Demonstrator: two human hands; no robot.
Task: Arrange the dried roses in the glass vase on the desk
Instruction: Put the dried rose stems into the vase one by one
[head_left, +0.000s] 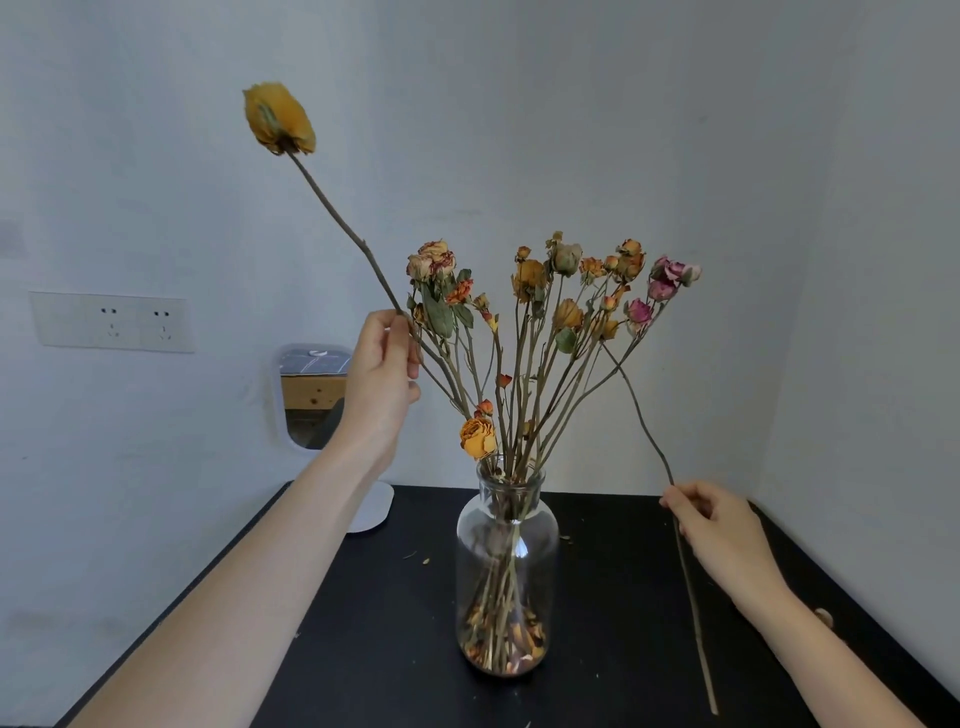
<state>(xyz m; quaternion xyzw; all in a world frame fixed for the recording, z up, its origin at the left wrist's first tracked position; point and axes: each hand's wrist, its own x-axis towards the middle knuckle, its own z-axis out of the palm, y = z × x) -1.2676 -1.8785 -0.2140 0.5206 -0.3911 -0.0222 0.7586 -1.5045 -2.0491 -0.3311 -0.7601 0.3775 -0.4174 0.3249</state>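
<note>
A clear glass vase (506, 561) stands on the black desk (363, 623) and holds several dried roses (530, 280), with loose petals at its bottom. My left hand (382, 379) pinches the long stem of a yellow dried rose (279, 118), whose head leans up and to the left of the bouquet; the stem's lower end runs toward the vase behind the other stems. My right hand (719, 530), right of the vase, grips a thin stem topped with pink dried roses (670, 283). That stem's lower end hangs outside the vase, down to the desk's front.
White walls close in behind and to the right. A double wall socket (111, 322) sits at the left. A white mirror (311, 400) on a round base stands at the desk's back left corner. Small petal crumbs lie scattered on the desk around the vase.
</note>
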